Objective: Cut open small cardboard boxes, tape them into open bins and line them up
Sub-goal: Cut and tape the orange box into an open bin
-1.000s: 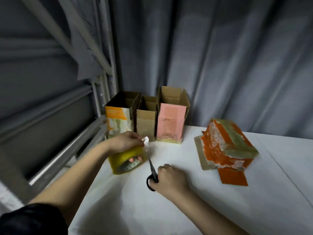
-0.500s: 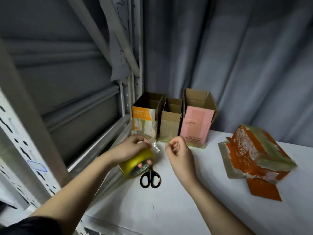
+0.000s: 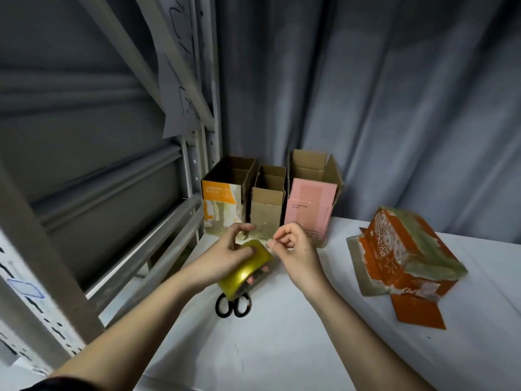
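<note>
My left hand (image 3: 225, 256) holds a yellowish roll of clear tape (image 3: 245, 270) just above the white table (image 3: 282, 348), fingers through its core. My right hand (image 3: 296, 249) pinches the loose clear tape end (image 3: 260, 235) beside the roll. Black-handled scissors (image 3: 233, 306) lie on the table under the roll, blades hidden. Three open bins stand in a row at the back: an orange-and-white one (image 3: 222, 207), a plain brown one (image 3: 266, 210) and a pink one (image 3: 308, 210). An orange box (image 3: 406, 258), partly taped, lies tilted to the right.
A grey metal shelving frame (image 3: 197, 136) runs along the table's left edge, with a sheet of paper (image 3: 177, 80) hanging on it. A grey curtain (image 3: 380, 108) hangs behind the bins.
My right hand let go of the scissors, which now lie on the table, and rose to pinch the tape end. The view swung left.
</note>
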